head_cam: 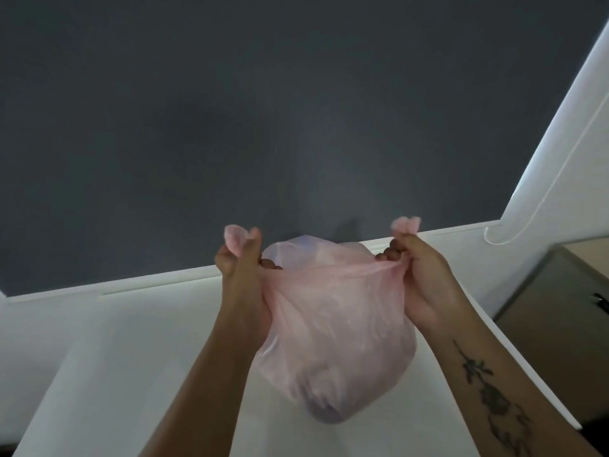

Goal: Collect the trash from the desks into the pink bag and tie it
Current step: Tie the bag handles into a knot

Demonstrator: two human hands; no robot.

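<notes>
The pink bag [339,328] is a thin, see-through plastic bag, bulging with dim shapes inside, and it hangs over the white desk [141,351]. My left hand [242,275] grips the bag's left top corner, with a pink end sticking up above the fist. My right hand [421,275] grips the right top corner the same way. The bag's mouth is stretched taut between the two fists. What is inside the bag is too blurred to name.
A dark grey partition wall [263,110] rises behind the desk's far edge. A white panel [560,153] slants up at the right. Beyond the desk's right edge is a brown surface [553,324] with a small dark object on it.
</notes>
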